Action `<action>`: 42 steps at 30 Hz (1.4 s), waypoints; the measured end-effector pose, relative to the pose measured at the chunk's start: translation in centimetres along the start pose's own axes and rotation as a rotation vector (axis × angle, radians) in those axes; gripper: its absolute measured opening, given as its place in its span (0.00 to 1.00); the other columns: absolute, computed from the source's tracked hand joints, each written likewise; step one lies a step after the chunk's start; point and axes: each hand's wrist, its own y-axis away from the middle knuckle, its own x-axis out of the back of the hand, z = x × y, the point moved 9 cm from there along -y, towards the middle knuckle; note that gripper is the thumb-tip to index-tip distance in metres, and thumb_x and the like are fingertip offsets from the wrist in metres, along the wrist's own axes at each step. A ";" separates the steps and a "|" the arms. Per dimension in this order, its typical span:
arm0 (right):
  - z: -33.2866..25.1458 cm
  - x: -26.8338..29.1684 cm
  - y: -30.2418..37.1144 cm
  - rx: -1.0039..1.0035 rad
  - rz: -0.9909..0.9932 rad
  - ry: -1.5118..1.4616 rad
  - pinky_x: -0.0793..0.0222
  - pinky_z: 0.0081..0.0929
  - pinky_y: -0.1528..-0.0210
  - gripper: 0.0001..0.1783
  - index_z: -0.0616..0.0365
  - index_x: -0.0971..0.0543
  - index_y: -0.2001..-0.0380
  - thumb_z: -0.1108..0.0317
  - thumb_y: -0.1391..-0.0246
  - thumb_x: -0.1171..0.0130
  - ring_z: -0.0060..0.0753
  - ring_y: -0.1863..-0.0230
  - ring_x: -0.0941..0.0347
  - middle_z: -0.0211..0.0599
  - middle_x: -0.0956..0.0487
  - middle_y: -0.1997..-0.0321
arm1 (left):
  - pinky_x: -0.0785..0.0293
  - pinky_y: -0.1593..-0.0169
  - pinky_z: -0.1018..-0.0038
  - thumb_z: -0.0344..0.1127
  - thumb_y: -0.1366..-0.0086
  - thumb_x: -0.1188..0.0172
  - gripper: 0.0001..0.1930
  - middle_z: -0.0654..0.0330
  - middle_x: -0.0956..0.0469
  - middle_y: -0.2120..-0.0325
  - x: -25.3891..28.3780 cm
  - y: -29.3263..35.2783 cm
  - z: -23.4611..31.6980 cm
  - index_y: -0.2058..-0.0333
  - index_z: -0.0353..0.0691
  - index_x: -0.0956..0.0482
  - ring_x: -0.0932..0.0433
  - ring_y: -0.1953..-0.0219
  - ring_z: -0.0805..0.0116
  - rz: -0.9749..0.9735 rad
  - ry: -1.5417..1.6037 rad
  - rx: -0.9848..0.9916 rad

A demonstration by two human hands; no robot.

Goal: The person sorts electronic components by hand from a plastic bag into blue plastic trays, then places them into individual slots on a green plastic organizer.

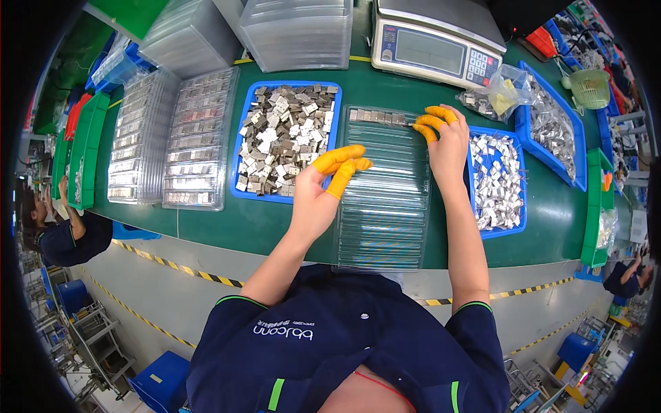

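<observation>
A clear ribbed plastic tray (382, 213) lies in front of me, with a row of small silvery metal pieces (377, 118) in its far slot. My right hand (446, 141), with yellow finger covers, pinches a small metal piece at the right end of that row. Over the tray's left edge, my left hand (318, 193) holds its yellow-covered thumb and fingers together; whatever is between their tips is too small to make out. Left of the tray, a blue bin (238, 134) holds many loose metal pieces (282, 138). Another blue bin (524, 206) on the right holds small white parts (496, 182).
Filled clear trays (200, 138) are stacked at the left, with stacks of clear trays (296, 34) behind. A digital scale (430, 51) stands at the back right. Near it are a plastic bag (506, 89) and a blue tray of bagged parts (551, 127). Other people work at both sides.
</observation>
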 end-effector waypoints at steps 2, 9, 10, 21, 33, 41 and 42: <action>0.0 -0.1 0.1 -0.008 -0.007 -0.001 0.42 0.34 0.48 0.08 0.54 0.19 0.74 0.74 0.63 0.40 0.37 0.50 0.34 0.32 0.23 0.61 | 0.32 0.51 0.75 0.27 0.37 0.52 0.13 0.52 0.23 0.64 0.4 0.5 0.4 0.55 0.27 0.29 0.24 0.58 0.65 0.035 -0.008 0.006; -0.6 0.1 0.2 0.037 -0.048 0.059 0.43 0.36 0.46 0.09 0.55 0.18 0.73 0.72 0.63 0.38 0.39 0.49 0.34 0.35 0.23 0.60 | 0.33 0.52 0.76 0.27 0.37 0.50 0.13 0.53 0.22 0.66 2.3 1.2 1.2 0.56 0.28 0.29 0.24 0.59 0.68 0.144 -0.109 -0.037; -1.3 0.4 0.0 0.069 -0.066 0.059 0.43 0.36 0.45 0.09 0.56 0.19 0.72 0.71 0.63 0.38 0.40 0.49 0.34 0.36 0.24 0.59 | 0.33 0.52 0.76 0.28 0.38 0.49 0.12 0.54 0.22 0.65 2.9 1.2 1.5 0.56 0.29 0.28 0.25 0.59 0.69 0.177 -0.171 -0.057; 10.0 8.9 6.8 -0.473 -0.159 0.162 0.35 0.33 0.56 0.13 0.61 0.22 0.64 0.71 0.55 0.40 0.46 0.60 0.29 0.47 0.24 0.62 | 0.38 0.53 0.66 0.32 0.54 0.35 0.13 0.55 0.25 0.67 5.6 -0.5 4.9 0.66 0.40 0.19 0.32 0.59 0.57 0.360 -1.297 -0.269; 10.7 9.5 7.5 -0.405 -0.027 0.130 0.33 0.33 0.59 0.10 0.61 0.21 0.70 0.71 0.59 0.37 0.40 0.64 0.28 0.43 0.22 0.67 | 0.34 0.56 0.65 0.32 0.55 0.35 0.16 0.53 0.26 0.70 4.1 -2.7 3.4 0.64 0.39 0.20 0.31 0.62 0.56 0.211 -1.486 -0.337; 12.7 10.4 9.1 -0.652 0.204 -0.396 0.34 0.13 0.66 0.12 0.67 0.25 0.64 0.79 0.55 0.42 0.16 0.69 0.29 0.33 0.23 0.67 | 0.30 0.60 0.65 0.30 0.55 0.36 0.12 0.53 0.27 0.71 4.5 -3.1 3.1 0.69 0.36 0.22 0.28 0.64 0.55 0.160 -1.466 -0.348; 13.0 10.2 9.3 -0.624 0.254 -0.493 0.34 0.15 0.64 0.09 0.65 0.25 0.68 0.80 0.56 0.41 0.18 0.68 0.29 0.34 0.23 0.67 | 0.31 0.60 0.65 0.32 0.53 0.35 0.14 0.54 0.27 0.71 4.4 -3.0 3.4 0.65 0.40 0.21 0.28 0.65 0.55 0.167 -1.410 -0.335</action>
